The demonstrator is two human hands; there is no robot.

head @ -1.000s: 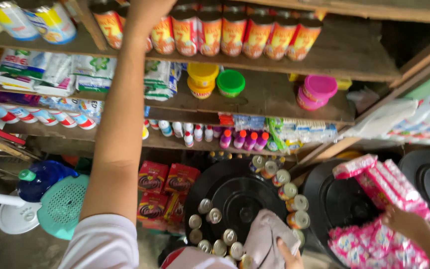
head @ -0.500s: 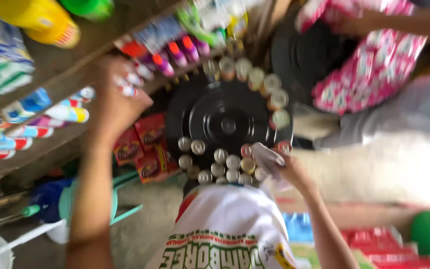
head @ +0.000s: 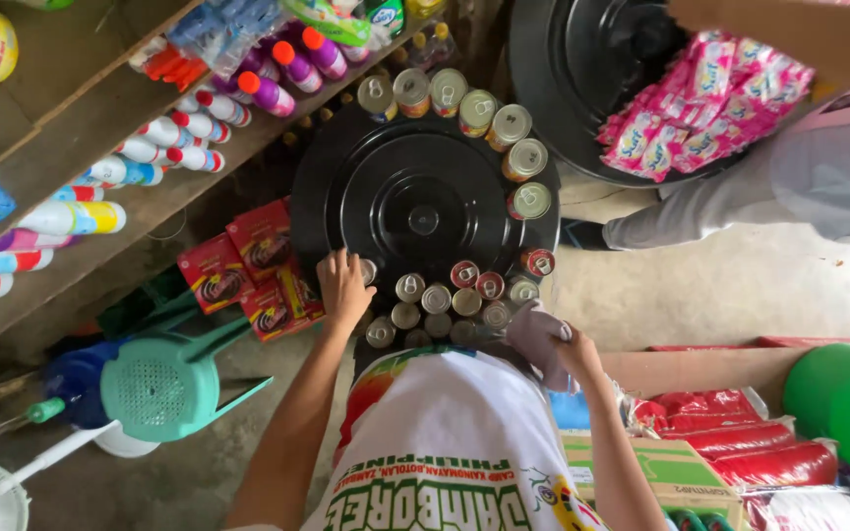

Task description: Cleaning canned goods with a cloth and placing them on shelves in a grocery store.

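Under the person's left hand (head: 343, 285), a round black lid (head: 423, 202) is lying flat, ringed with small tins. That hand is resting palm down at the lid's near-left rim, fingers curled loosely over a tin (head: 369, 271) there; whether it is actually gripping the tin cannot be told. Just to its right, a double row of tins (head: 445, 300) is crowding the near rim, some silver-topped, some red. Farther out, an arc of larger tins (head: 504, 128) is lining the far and right rim, while the lid's far-left rim is bare, so the ring of tins looks about two thirds filled.

Across from it, the right hand (head: 563, 344) is closing around a crumpled grey cloth (head: 535, 332), pressing it against the tins at the near-right rim. Both forearms are reaching forward and down from the chest, elbows bent, the left arm stretching farther.

Left of the left hand, red packets (head: 248, 261) are leaning against the lid, with a teal plastic stool (head: 164, 383) beyond them and squeeze bottles (head: 159, 133) lying on a wooden shelf. Far to the right, another person's arm is holding pink sachets (head: 700, 103) over a second black lid (head: 582, 69).
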